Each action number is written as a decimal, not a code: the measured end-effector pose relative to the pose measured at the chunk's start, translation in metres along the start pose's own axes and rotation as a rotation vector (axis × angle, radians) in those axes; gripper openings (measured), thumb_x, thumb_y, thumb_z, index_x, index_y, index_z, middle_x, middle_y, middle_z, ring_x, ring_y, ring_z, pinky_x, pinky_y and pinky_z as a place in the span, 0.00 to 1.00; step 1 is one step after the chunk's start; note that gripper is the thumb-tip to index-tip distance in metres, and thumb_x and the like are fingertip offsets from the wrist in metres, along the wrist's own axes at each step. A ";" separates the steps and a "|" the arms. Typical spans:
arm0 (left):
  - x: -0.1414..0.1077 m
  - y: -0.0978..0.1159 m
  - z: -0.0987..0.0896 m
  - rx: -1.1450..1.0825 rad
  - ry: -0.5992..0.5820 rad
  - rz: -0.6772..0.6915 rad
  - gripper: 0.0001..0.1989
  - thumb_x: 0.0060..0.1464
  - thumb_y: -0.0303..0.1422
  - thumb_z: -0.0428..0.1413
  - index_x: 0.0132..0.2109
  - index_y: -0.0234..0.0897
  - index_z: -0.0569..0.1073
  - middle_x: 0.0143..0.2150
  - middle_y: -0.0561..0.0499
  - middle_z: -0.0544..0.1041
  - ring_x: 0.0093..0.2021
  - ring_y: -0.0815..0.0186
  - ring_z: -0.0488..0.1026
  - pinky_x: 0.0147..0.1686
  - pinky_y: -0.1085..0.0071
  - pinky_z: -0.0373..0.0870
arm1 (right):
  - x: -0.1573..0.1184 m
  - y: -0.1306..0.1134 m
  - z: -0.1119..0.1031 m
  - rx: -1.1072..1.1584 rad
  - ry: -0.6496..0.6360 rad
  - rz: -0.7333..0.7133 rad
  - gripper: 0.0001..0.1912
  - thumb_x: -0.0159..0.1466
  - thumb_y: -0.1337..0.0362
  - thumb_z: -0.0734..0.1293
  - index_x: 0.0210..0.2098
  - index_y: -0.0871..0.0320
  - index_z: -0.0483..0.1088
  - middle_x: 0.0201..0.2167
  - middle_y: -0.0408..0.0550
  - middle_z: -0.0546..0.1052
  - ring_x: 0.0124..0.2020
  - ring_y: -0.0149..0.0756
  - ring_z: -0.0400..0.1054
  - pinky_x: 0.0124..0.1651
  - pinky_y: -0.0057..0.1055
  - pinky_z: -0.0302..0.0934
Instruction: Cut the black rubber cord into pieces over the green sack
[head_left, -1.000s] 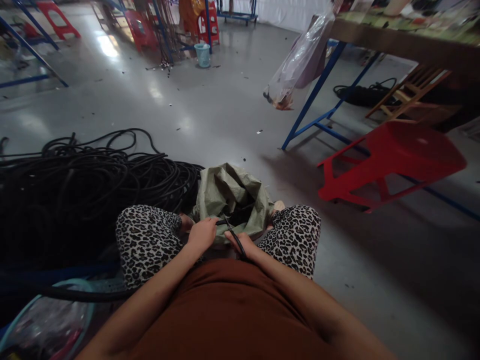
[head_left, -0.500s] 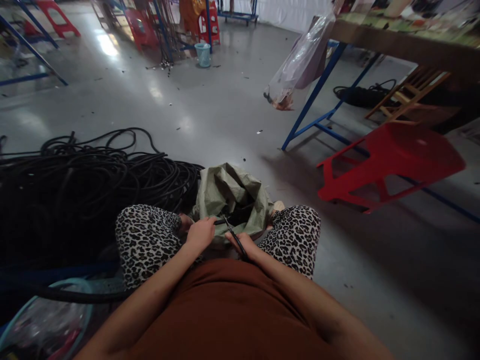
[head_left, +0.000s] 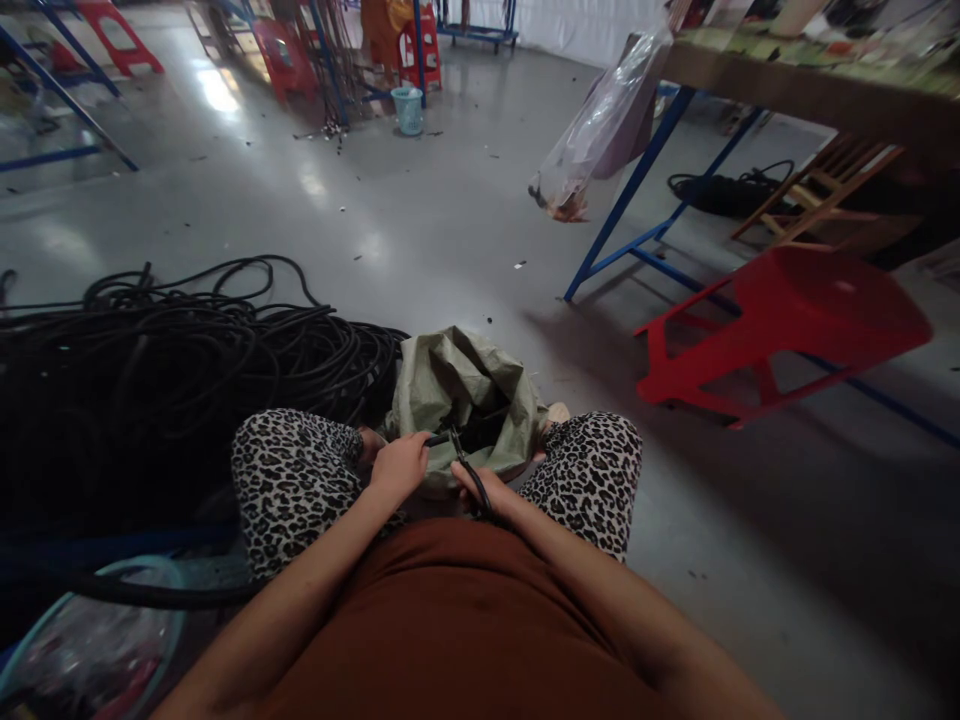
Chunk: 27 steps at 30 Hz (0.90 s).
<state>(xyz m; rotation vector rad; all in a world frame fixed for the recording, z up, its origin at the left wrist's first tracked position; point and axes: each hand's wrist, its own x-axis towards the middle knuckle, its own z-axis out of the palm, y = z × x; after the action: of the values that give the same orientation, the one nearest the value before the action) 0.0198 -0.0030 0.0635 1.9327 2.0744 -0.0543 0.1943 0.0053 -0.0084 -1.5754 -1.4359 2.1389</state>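
My left hand [head_left: 401,465] is closed around a black cord [head_left: 436,440], whose end sticks out past the fingers to the right. In my right hand [head_left: 486,490] is a pair of scissors [head_left: 466,465] with black handles, its blades pointing up beside the cord's end. Whether the blades touch the cord I cannot tell. Both hands are over the near rim of an open greenish woven sack [head_left: 420,385], which stands between my knees. Dark pieces lie inside the sack, too shadowed to make out fully.
A large heap of black cord [head_left: 225,340] lies at the left. Below it is a light-blue basket [head_left: 176,610] holding clear plastic. To the right are a red stool [head_left: 817,320], tilted in view, and a blue-legged table [head_left: 630,190] with a plastic bag [head_left: 592,130] hanging from it.
The scissors have turned slightly, their blades now more upright and a little further right against the cord. My left hand has hardly moved.
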 end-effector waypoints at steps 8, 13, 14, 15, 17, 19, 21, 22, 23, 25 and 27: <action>0.000 0.000 0.002 -0.010 0.017 0.001 0.16 0.56 0.33 0.44 0.51 0.43 0.67 0.47 0.49 0.73 0.42 0.62 0.72 0.40 0.68 0.66 | -0.007 -0.007 0.003 -0.037 -0.099 0.003 0.26 0.60 0.43 0.55 0.30 0.63 0.65 0.21 0.45 0.69 0.18 0.26 0.64 0.21 0.22 0.57; 0.000 0.002 0.002 -0.016 0.002 -0.010 0.16 0.56 0.34 0.44 0.51 0.44 0.66 0.47 0.49 0.73 0.42 0.62 0.72 0.39 0.68 0.66 | -0.010 -0.011 0.004 -0.043 -0.104 0.036 0.26 0.60 0.44 0.56 0.32 0.63 0.66 0.21 0.44 0.69 0.18 0.26 0.64 0.21 0.22 0.57; 0.000 0.003 0.002 -0.017 -0.003 -0.013 0.16 0.56 0.34 0.44 0.51 0.44 0.66 0.47 0.49 0.73 0.42 0.63 0.72 0.39 0.68 0.66 | -0.010 -0.010 0.004 -0.039 -0.107 0.040 0.26 0.60 0.44 0.56 0.33 0.63 0.66 0.21 0.44 0.69 0.18 0.26 0.64 0.22 0.22 0.57; 0.000 0.003 0.001 -0.018 -0.009 -0.015 0.17 0.56 0.34 0.44 0.51 0.44 0.66 0.48 0.49 0.73 0.42 0.63 0.72 0.40 0.68 0.66 | -0.010 -0.010 0.004 -0.031 -0.113 0.038 0.26 0.60 0.44 0.57 0.33 0.63 0.66 0.20 0.44 0.69 0.18 0.27 0.64 0.22 0.22 0.57; -0.001 0.005 0.000 -0.018 -0.023 -0.017 0.17 0.56 0.34 0.44 0.51 0.44 0.66 0.48 0.49 0.73 0.43 0.63 0.71 0.40 0.69 0.65 | -0.009 -0.008 0.003 -0.011 -0.127 0.022 0.26 0.59 0.44 0.57 0.33 0.63 0.66 0.20 0.44 0.69 0.18 0.27 0.64 0.22 0.23 0.57; -0.002 0.006 0.000 -0.013 -0.036 -0.016 0.17 0.56 0.34 0.44 0.51 0.44 0.66 0.47 0.49 0.73 0.43 0.64 0.71 0.40 0.70 0.65 | -0.010 -0.007 0.003 0.008 -0.138 0.006 0.26 0.59 0.44 0.57 0.32 0.63 0.66 0.20 0.44 0.69 0.18 0.27 0.64 0.23 0.23 0.58; -0.003 0.007 0.000 -0.006 -0.046 -0.009 0.17 0.56 0.34 0.43 0.51 0.44 0.66 0.46 0.48 0.73 0.43 0.64 0.71 0.40 0.70 0.65 | -0.011 -0.007 0.003 0.015 -0.137 0.005 0.25 0.59 0.44 0.58 0.31 0.63 0.66 0.20 0.44 0.69 0.18 0.27 0.64 0.23 0.23 0.58; -0.004 0.008 0.000 -0.002 -0.049 -0.004 0.17 0.56 0.34 0.43 0.51 0.44 0.66 0.46 0.48 0.73 0.43 0.64 0.71 0.39 0.70 0.65 | -0.011 -0.008 0.003 0.017 -0.136 0.006 0.25 0.58 0.44 0.58 0.30 0.63 0.66 0.20 0.44 0.69 0.18 0.27 0.64 0.23 0.23 0.58; -0.004 0.009 -0.001 0.000 -0.054 -0.002 0.17 0.56 0.34 0.43 0.51 0.44 0.66 0.46 0.48 0.73 0.43 0.63 0.71 0.39 0.70 0.65 | -0.012 -0.009 0.003 0.022 -0.135 0.009 0.25 0.58 0.44 0.59 0.30 0.63 0.66 0.20 0.44 0.69 0.18 0.27 0.64 0.23 0.23 0.58; -0.005 0.011 -0.001 0.002 -0.071 -0.006 0.17 0.56 0.33 0.43 0.51 0.44 0.66 0.46 0.48 0.73 0.43 0.64 0.71 0.39 0.70 0.65 | -0.012 -0.010 0.003 0.036 -0.133 0.022 0.25 0.58 0.44 0.59 0.31 0.63 0.66 0.20 0.44 0.69 0.19 0.28 0.64 0.24 0.24 0.59; -0.005 0.012 -0.002 0.005 -0.089 -0.017 0.17 0.56 0.33 0.43 0.51 0.44 0.66 0.46 0.48 0.73 0.43 0.64 0.71 0.39 0.70 0.64 | -0.012 -0.010 0.004 0.046 -0.126 0.038 0.26 0.58 0.44 0.59 0.32 0.63 0.66 0.20 0.44 0.69 0.18 0.28 0.64 0.23 0.24 0.60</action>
<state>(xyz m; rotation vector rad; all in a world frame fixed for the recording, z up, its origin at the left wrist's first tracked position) 0.0317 -0.0067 0.0689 1.8801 2.0346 -0.1465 0.1924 0.0019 0.0071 -1.4886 -1.3914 2.3134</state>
